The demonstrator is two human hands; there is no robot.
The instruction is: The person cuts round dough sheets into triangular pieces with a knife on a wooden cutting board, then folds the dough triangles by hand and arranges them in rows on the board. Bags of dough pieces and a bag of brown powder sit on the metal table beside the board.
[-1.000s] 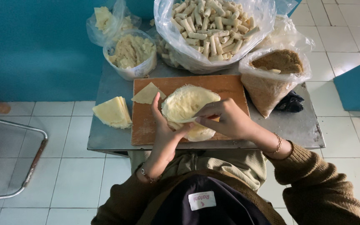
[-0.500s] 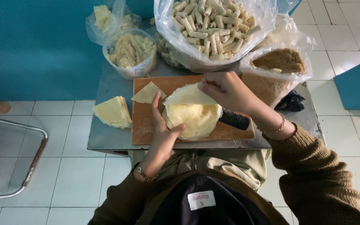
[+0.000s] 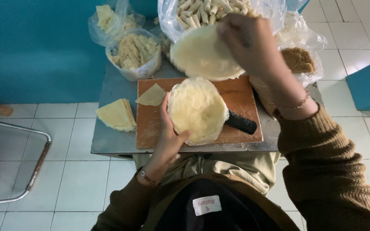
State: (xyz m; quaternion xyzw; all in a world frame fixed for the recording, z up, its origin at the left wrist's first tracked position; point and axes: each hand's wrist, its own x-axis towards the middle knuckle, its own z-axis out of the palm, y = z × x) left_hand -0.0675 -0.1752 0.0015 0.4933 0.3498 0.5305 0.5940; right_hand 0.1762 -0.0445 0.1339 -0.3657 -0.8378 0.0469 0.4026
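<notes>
My right hand (image 3: 253, 47) holds one thin round pale wrapper sheet (image 3: 204, 53) lifted above the wooden cutting board (image 3: 150, 128). My left hand (image 3: 168, 137) presses on the left edge of the round stack of wrappers (image 3: 198, 109) that lies on the board. A black knife handle (image 3: 241, 122) sticks out from under the stack on the right. A single triangular wrapper piece (image 3: 151, 96) lies on the board's upper left corner.
A pile of cut wrapper triangles (image 3: 115, 114) sits on the grey metal table (image 3: 108, 139) left of the board. Behind stand a tub of pale filling (image 3: 134, 52), a big bag of rolled sticks (image 3: 202, 10) and a bag of brown crumbs (image 3: 297, 60). A metal chair frame (image 3: 22, 171) is at left.
My right hand has peeled one sheet off the stack and raised it up and away toward the back. My left hand stays on the stack's left edge.
</notes>
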